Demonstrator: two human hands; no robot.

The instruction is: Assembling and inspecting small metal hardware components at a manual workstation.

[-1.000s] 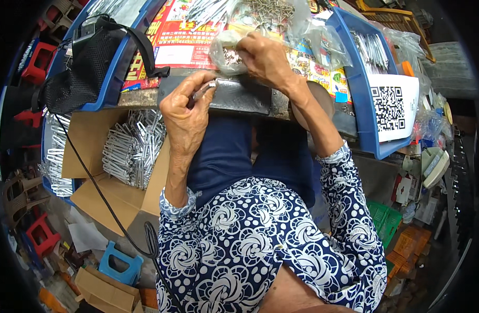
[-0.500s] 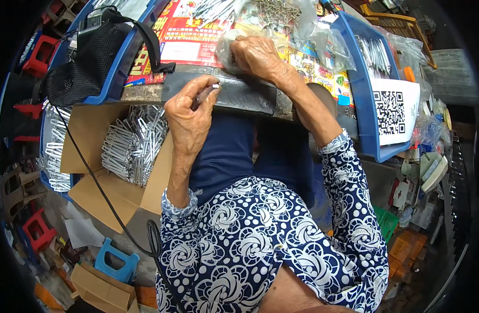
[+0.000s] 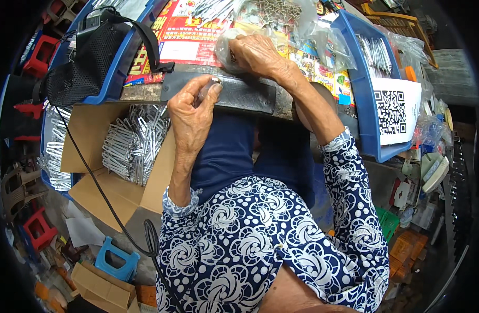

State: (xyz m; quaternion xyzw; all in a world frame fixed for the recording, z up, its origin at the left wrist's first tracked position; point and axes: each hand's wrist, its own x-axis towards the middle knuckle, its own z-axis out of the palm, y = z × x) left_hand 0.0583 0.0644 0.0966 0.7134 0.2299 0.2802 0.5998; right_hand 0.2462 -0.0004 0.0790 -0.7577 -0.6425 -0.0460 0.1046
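My left hand (image 3: 191, 116) is raised at the near edge of the bench, thumb and forefinger pinched together. Between their tips shows a tiny pale piece (image 3: 216, 80), too small to name. Farther right, my right hand (image 3: 256, 55) bends down over a clear plastic bag (image 3: 223, 53), its fingers curled in at the bag's mouth. What those fingertips hold, if anything, is hidden. Under both hands a black strip (image 3: 244, 95) runs along the bench edge. Beyond them lie a heap of small brass-coloured screws or pins (image 3: 278, 13) and a bundle of silvery metal rods (image 3: 213, 9).
On the left stands a cardboard box (image 3: 85, 138) of silvery metal clips (image 3: 137, 143). A blue tray (image 3: 106, 86) carries a black mesh bag (image 3: 85, 68) with a strap. At right a blue bin (image 3: 349, 41) holds metal rods (image 3: 375, 55). A blue stool (image 3: 116, 263) is lower left.
My left hand has shifted slightly to the right with its pinch kept. My right hand stays at the plastic bag, almost unmoved.
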